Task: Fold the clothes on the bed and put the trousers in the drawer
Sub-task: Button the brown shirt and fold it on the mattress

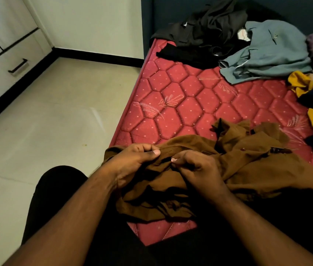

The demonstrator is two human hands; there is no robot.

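Brown cloth lay bunched at the near edge of the red bed [190, 104]. It was a brown shirt [247, 162], I think, as small buttons showed. The left hand [132, 160] pinched one edge, and the right hand [196, 166] gripped a fold beside it. Folding looked just begun. Next, the shirt likely needed spreading flat. The drawer [8, 73] was shut, well apart. Which clothes in the far pile [267, 48] were trousers was hard to tell.
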